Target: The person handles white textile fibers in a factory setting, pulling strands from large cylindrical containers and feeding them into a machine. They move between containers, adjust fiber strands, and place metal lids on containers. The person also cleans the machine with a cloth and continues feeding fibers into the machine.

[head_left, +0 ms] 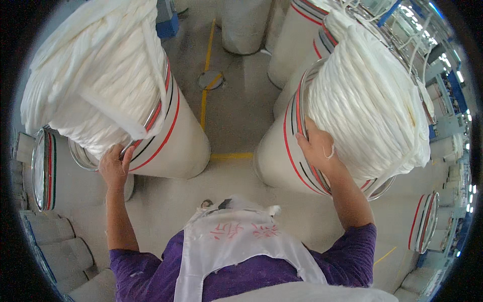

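White left can (pixel 176 136), heaped with soft rope coils (pixel 100 75), is on the floor (pixel 226 183) at my left side, and from my remote seat I see my left hand (pixel 115 163) curled around its rim (pixel 153 117), probably because this edge is firmer than the fibre. To the right, my right hand (pixel 317 146) grips the right can (pixel 276 151) by its near inner edge, fingertips hidden from me, perhaps to keep both cans steady without pressing their coils.

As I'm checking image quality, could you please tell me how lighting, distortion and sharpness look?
Head view: the fisheye leaves a black, curved border; head view: ceiling lights glare white at the right; head view: left hand and right hand look fairly sharp.
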The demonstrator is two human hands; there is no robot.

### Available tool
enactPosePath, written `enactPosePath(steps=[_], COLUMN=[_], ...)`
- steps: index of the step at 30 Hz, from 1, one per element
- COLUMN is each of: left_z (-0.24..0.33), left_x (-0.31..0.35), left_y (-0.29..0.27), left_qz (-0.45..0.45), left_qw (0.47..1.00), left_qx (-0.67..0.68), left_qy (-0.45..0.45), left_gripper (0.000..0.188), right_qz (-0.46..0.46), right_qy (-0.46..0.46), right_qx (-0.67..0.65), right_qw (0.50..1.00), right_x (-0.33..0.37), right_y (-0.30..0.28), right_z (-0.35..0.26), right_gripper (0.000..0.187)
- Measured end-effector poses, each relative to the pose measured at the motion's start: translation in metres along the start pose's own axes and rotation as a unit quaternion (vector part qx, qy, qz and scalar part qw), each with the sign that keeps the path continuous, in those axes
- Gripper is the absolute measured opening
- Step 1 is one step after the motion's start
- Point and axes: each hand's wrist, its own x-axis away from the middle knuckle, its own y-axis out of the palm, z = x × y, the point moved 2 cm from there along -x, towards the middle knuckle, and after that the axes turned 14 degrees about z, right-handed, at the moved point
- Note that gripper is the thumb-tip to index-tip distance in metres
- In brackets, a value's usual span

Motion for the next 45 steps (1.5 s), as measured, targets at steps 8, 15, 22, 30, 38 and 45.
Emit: enactPosePath(steps=[8,15,22,30,38,45], left_z=[-0.005,-0.005,-0.011,-0.011,-0.013,-0.018], left_x=[-0.011,-0.010,-0.013,-0.011,-0.010,-0.006], left_y=[0.010,0.007,0.009,0.009,0.006,0.011], left_qz=[0.047,0.045,0.056,0.075,0.055,0.017], left_qw=[0.997,0.996,0.991,0.987,0.989,0.991], left_qx=[0.008,0.008,-0.007,0.007,-0.010,-0.002], left_qy=[0.061,0.083,0.117,0.140,0.138,0.131], left_gripper=[0.037,0.034,0.036,0.040,0.041,0.046], right_qz=[-0.021,0.077,0.099,0.069,0.080,0.028], right_qy=[0.080,0.134,0.112,0.075,-0.018,-0.032], right_qx=[-0.056,-0.052,0.008,-0.011,-0.018,0.020], right_qw=[0.995,0.987,0.989,0.995,0.997,0.999], right_x=[-0.041,-0.094,-0.168,-0.137,-0.190,-0.273], right_y=[0.030,0.069,0.097,0.104,0.124,0.156], right_z=[-0.057,-0.049,-0.055,-0.094,-0.150,-0.164], right_gripper=[0.049,0.049,0.049,0.056,0.048,0.043])
